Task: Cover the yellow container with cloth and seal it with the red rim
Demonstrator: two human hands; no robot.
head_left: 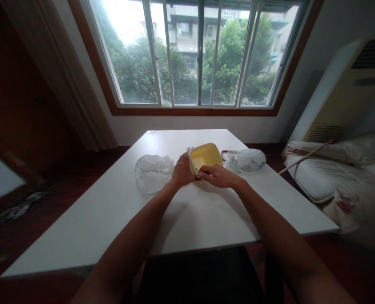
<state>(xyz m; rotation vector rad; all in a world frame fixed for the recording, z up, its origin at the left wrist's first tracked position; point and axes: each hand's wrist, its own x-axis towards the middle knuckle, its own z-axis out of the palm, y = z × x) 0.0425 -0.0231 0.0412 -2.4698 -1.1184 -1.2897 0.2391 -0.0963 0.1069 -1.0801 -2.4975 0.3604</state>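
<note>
A yellow container (209,155) with a pale rim is held tilted above the white table (111,211), its inside facing up toward me. My left hand (183,171) is closed round its left side. My right hand (217,175) is at the near edge, fingers curled against the rim. A small dark spot shows near the right fingertips, too small to make out. To the left of my left hand lies a crumpled clear plastic bag (152,172). Another white plastic bag (247,160) sits to the right, beside a reddish-brown curved piece (224,155).
Behind the container a small dark wiry thing (190,148) shows partly. A scrap (153,133) lies at the table's far left corner. On the right stands a covered sofa (320,177) with a stick (307,157) leaning across it. A window is beyond the table.
</note>
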